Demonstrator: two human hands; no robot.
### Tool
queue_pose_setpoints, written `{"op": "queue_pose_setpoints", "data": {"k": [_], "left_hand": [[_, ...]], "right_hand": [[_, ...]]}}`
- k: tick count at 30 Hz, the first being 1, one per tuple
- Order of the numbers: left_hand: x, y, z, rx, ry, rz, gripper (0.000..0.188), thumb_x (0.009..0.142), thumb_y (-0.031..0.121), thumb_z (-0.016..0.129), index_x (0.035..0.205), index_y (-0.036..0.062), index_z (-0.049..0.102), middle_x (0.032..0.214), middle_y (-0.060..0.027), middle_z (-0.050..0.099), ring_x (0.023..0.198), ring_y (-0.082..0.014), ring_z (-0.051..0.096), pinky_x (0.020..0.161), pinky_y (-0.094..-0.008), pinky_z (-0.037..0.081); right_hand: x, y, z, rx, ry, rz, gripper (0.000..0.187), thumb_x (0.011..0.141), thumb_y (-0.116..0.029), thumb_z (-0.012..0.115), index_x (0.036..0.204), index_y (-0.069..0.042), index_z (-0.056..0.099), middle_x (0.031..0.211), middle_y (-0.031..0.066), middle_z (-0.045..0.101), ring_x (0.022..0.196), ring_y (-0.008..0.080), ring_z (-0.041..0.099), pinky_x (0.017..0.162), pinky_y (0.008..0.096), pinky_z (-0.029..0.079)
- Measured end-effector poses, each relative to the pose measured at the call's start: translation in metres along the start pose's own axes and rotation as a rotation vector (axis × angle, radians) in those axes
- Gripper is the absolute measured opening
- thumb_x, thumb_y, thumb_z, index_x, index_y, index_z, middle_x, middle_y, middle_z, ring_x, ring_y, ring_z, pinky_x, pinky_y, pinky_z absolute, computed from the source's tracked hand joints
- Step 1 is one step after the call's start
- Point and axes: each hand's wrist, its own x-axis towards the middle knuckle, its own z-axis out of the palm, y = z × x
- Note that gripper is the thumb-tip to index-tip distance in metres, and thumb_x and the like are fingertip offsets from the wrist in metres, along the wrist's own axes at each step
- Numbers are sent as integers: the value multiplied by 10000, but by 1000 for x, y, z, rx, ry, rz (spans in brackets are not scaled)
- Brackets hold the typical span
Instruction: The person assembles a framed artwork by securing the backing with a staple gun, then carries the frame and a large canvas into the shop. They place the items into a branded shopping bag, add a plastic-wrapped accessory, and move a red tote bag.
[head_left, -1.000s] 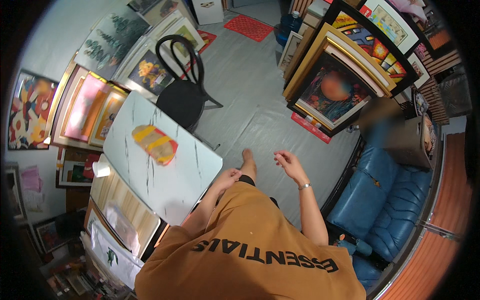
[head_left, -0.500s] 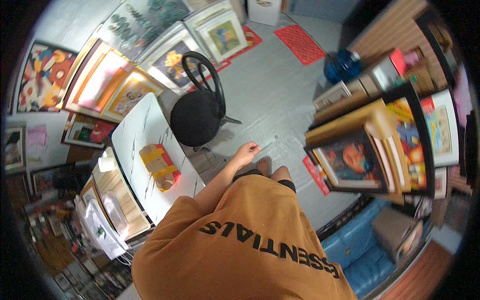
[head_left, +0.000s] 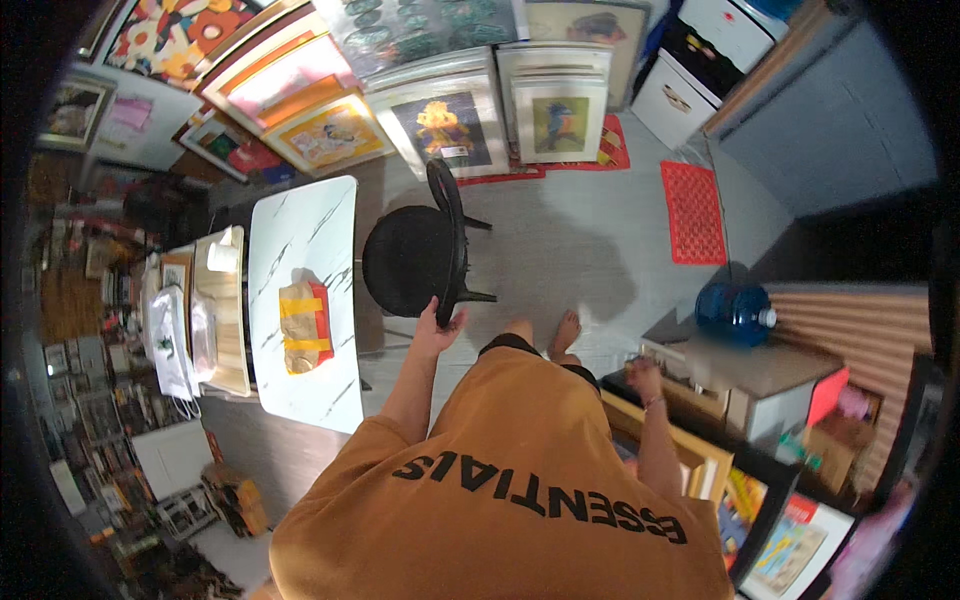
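Observation:
My left hand (head_left: 434, 332) is at the lower end of the curved backrest of a black chair (head_left: 402, 260). Its fingers and thumb lie on either side of the rim, closed around it. To the left of the chair is a white marble-look table (head_left: 300, 220), and a brown, yellow and red paper package (head_left: 305, 328) lies on it. My right hand (head_left: 643, 377) hangs low on the right, close to a stack of framed pictures (head_left: 710, 455). It is blurred and dim, so its fingers do not show clearly.
Framed pictures (head_left: 445, 125) lean along the far wall. A red mat (head_left: 692, 213) lies on the floor at the far right. On the right, a blue water jug (head_left: 733, 308) stands beside a cabinet. A wooden-topped surface (head_left: 220, 330) with a white cup adjoins the table.
My view has turned to the right and my body has come nearer the chair. My left hand has reached the chair's backrest, and my right hand has come into view.

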Motion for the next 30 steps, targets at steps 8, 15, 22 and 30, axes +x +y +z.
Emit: {"op": "queue_pose_setpoints", "data": {"k": [8,15,22,30], "left_hand": [[36,-27,-53,-390,232,152,65,889,62,615,902,29,561,803,-116,631,661,-235,628,578,-332,561],[-3,-72,-32,-733,358,382,86,936,19,553,927,28,468,686,-35,474,549,-147,512,515,-276,497],[-32,-134,-45,-863,477,435,65,937,61,579,923,40,520,715,-55,524,531,-149,513,499,-272,508],[-37,-135,-64,-424,869,239,312,934,277,611,1071,1,655,915,-190,707,762,-328,690,664,-464,601]], "right_hand": [[243,-304,-52,-565,15,-321,323,1027,-296,569,1071,13,652,826,100,681,678,171,655,613,328,548],[285,-395,70,-793,-372,-189,367,1019,-330,573,1157,5,633,874,104,691,698,185,674,578,327,519],[311,-440,150,-1187,-715,5,342,1034,-327,553,1155,-18,634,920,89,705,711,172,687,611,338,523],[418,-551,283,-1389,-861,-285,399,990,-341,599,1139,26,644,833,138,708,680,209,688,649,360,556]]}}
